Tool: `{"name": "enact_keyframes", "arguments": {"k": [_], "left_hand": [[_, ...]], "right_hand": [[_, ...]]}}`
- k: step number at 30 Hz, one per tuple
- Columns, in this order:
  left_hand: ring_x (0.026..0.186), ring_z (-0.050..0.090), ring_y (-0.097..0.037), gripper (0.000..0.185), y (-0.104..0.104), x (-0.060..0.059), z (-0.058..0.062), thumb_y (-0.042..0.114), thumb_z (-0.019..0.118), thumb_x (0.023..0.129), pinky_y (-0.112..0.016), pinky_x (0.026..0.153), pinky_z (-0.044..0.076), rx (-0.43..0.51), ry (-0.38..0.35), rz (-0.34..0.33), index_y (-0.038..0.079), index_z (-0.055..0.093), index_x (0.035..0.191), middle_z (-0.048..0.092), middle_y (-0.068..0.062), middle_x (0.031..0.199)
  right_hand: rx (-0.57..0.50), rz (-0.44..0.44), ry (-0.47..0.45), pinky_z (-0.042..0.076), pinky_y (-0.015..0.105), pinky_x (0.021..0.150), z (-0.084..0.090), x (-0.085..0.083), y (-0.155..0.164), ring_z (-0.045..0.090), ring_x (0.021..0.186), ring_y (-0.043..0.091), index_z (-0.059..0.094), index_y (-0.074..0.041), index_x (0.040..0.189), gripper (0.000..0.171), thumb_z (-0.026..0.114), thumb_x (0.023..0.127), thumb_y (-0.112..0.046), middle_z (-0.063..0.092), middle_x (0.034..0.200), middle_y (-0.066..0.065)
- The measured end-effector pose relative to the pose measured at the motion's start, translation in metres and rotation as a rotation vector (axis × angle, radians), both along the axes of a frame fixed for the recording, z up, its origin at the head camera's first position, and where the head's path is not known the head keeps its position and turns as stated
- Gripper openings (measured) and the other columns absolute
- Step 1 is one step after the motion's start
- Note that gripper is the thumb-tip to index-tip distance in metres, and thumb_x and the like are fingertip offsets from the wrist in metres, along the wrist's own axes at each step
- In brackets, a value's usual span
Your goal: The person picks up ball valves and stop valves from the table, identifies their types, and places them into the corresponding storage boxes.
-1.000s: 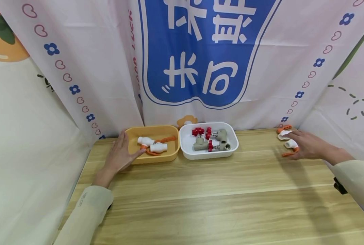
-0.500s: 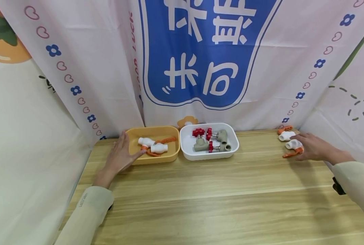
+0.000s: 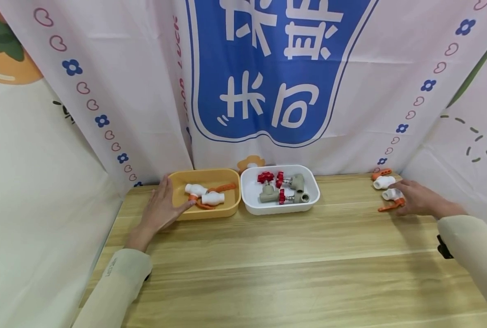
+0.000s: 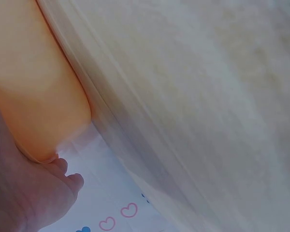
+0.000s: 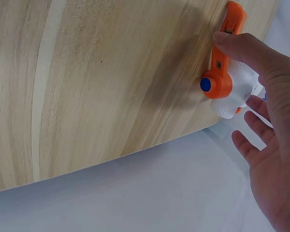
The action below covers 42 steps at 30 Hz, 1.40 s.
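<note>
- The wooden table [image 3: 292, 264] is broad and pale, with a smooth, straight grain; hard plastic would likely slide on it easily.
- The printed curtain [image 3: 276, 68] hangs soft and creased behind the table, and reaches the tabletop.
- The yellow tray [image 3: 231, 184] and the white tray [image 3: 315, 189] stand side by side at the back, both of glossy, round-cornered plastic. The yellow one holds white valves with orange handles, the white one grey valves with red knobs.
- The left hand [image 3: 159, 212] rests on the near left corner of the yellow tray, fingers straight and relaxed, grasping nothing.
- The right hand [image 3: 419, 200] lies at the table's far right, its thumb on the orange lever; the other fingers are spread loose behind the valve, not clenched.
- The white valve [image 3: 392, 194] lies on the table against that hand, with a second white valve [image 3: 384, 182] just behind it. It looks light, rigid and slick; the stubby round body offers a surer hold than the thin lever [image 5: 222, 67], which may swivel.
</note>
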<state>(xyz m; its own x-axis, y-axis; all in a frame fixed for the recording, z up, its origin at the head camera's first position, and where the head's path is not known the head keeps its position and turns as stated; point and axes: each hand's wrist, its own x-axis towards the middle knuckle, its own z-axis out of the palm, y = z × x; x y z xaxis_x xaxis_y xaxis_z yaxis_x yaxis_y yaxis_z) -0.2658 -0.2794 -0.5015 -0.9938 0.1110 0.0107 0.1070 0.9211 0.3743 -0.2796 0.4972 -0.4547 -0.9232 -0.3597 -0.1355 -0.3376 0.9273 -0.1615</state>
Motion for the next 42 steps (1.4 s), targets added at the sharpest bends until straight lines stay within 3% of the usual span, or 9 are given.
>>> {"name": "enact_keyframes", "arguments": {"k": [10, 22, 28, 35, 42], "left_hand": [[0.162, -0.005, -0.044, 0.123, 0.002, -0.001, 0.001, 0.081, 0.047, 0.097, -0.063, 0.13, 0.003, -0.001, -0.008, 0.002, -0.007, -0.006, 0.165, -0.017, -0.021, 0.175], [0.162, 0.0, -0.046, 0.121, 0.005, 0.0, 0.002, 0.078, 0.049, 0.098, -0.063, 0.131, 0.006, -0.004, 0.012, 0.006, -0.008, -0.002, 0.165, -0.013, -0.022, 0.176], [0.162, -0.003, -0.044, 0.123, 0.003, 0.0, 0.001, 0.082, 0.046, 0.097, -0.062, 0.131, 0.004, -0.008, -0.008, 0.004, -0.007, -0.007, 0.165, -0.016, -0.021, 0.175], [0.162, -0.003, -0.045, 0.124, 0.002, 0.0, 0.001, 0.082, 0.045, 0.097, -0.064, 0.13, 0.004, -0.007, -0.005, 0.004, -0.007, -0.007, 0.164, -0.016, -0.022, 0.175], [0.162, -0.003, -0.046, 0.124, 0.002, 0.001, 0.002, 0.083, 0.044, 0.096, -0.064, 0.13, 0.005, -0.017, -0.011, 0.011, -0.007, -0.009, 0.164, -0.016, -0.023, 0.175]], "right_hand": [[-0.017, -0.024, -0.02, 0.052, 0.072, 0.092, -0.009, -0.003, 0.004, 0.061, 0.111, 0.054, 0.055, 0.009, 0.138, 0.084, 0.096, 0.074, -0.026, 0.055, 0.133, 0.041], [-0.045, -0.023, -0.01, 0.051, 0.073, 0.093, -0.015, -0.007, 0.006, 0.059, 0.113, 0.059, 0.057, 0.008, 0.137, 0.081, 0.095, 0.071, -0.018, 0.051, 0.136, 0.044], [-0.051, -0.012, 0.025, 0.05, 0.074, 0.093, -0.019, -0.008, 0.007, 0.057, 0.115, 0.058, 0.061, 0.006, 0.134, 0.077, 0.094, 0.07, -0.02, 0.054, 0.133, 0.041], [-0.051, 0.002, 0.032, 0.051, 0.071, 0.094, -0.026, -0.011, 0.006, 0.059, 0.114, 0.058, 0.062, 0.013, 0.132, 0.076, 0.092, 0.07, -0.019, 0.06, 0.127, 0.042], [-0.065, -0.036, 0.0, 0.05, 0.071, 0.093, -0.028, -0.01, 0.002, 0.059, 0.11, 0.058, 0.055, 0.018, 0.137, 0.085, 0.09, 0.07, -0.019, 0.055, 0.127, 0.046]]}}
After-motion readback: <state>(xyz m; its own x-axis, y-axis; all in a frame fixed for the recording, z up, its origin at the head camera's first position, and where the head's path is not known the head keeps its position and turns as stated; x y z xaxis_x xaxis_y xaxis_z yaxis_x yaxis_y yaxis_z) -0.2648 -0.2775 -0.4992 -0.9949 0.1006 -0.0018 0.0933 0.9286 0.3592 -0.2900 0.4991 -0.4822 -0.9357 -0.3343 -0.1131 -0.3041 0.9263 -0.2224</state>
